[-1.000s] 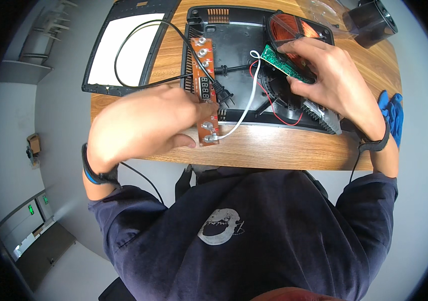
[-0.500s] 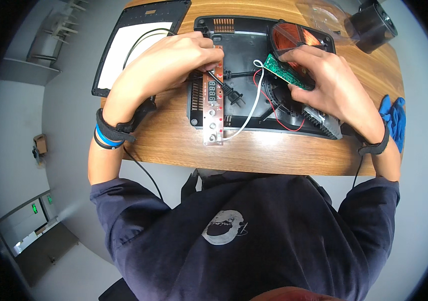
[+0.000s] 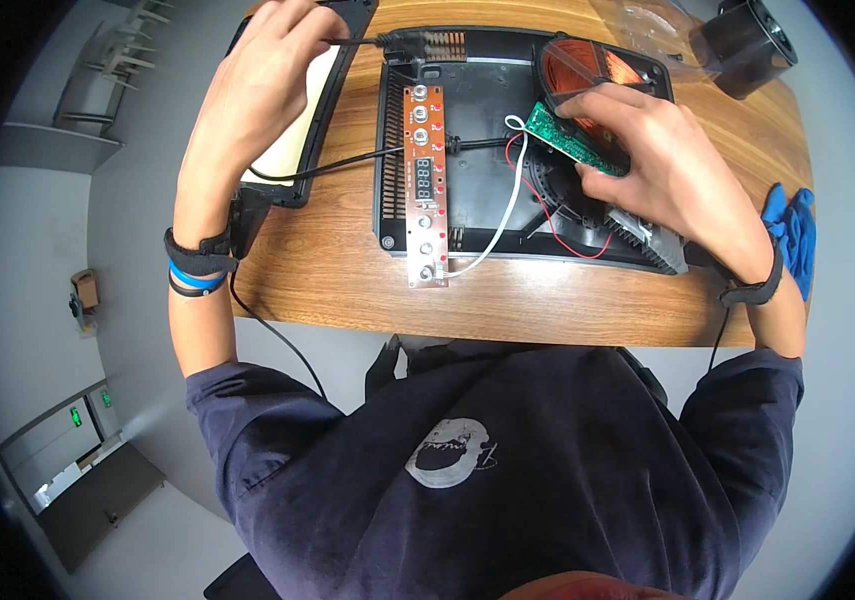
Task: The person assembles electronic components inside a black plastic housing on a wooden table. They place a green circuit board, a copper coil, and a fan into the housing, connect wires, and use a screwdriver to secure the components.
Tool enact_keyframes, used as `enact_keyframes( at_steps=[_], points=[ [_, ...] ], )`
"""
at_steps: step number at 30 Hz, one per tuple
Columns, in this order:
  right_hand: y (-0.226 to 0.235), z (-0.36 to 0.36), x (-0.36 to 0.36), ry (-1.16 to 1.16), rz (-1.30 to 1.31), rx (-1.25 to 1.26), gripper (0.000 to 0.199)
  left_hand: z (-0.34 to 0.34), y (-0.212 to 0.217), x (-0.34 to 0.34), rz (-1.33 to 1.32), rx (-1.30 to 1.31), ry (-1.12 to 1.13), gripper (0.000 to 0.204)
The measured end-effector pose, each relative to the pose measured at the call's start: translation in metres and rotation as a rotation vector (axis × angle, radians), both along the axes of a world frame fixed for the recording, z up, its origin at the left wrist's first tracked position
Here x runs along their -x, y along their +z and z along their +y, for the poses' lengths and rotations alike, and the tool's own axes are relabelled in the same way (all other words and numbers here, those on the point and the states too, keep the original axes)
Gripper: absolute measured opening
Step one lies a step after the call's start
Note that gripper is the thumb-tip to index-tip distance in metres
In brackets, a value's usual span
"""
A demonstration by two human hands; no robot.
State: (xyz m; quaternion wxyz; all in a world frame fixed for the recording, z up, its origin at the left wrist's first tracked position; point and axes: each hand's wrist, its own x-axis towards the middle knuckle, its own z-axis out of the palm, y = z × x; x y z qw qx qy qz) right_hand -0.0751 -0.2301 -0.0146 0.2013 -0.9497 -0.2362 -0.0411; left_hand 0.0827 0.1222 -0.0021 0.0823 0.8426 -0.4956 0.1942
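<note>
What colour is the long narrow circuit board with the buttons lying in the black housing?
Brownish orange, seen in the head view: the narrow circuit board.

Blue gloves (image 3: 789, 225), perhaps; black cylinder (image 3: 747, 40).

Left hand (image 3: 265, 62) extended far forward, forearm straight, fingers pinched together near the fingertips; dark and blue bands circle the wrist. Right hand (image 3: 659, 160) palm-down, fingers curled closed, dark strap at wrist.

Matt black plastic housing (image 3: 487, 80) on a smooth, grained wood counter (image 3: 347, 270). Glossy copper coil (image 3: 587, 65), green circuit board (image 3: 559, 135), brown control board (image 3: 425, 185), ribbed metal heatsink (image 3: 647, 240), blue cloth gloves (image 3: 792, 225).
</note>
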Motion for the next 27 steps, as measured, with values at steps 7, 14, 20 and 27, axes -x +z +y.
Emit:
enact_keyframes(
  at_steps=[7,14,20,27],
  points=[
    [0.005,0.000,0.000,-0.011,0.064,0.012,0.052,0.016,-0.046,-0.037,-0.070,-0.074,0.204,0.020],
    [0.005,-0.001,0.003,-0.002,0.051,0.003,0.051,0.020,-0.068,-0.061,-0.063,-0.148,0.345,0.020],
    [0.002,-0.001,0.003,0.048,-0.052,-0.010,0.044,-0.009,-0.041,-0.024,0.253,-0.123,-0.038,0.037],
    [0.005,-0.001,0.002,-0.010,0.034,-0.051,0.052,-0.029,-0.044,0.013,0.517,-0.295,-0.362,0.062]
  ],
)
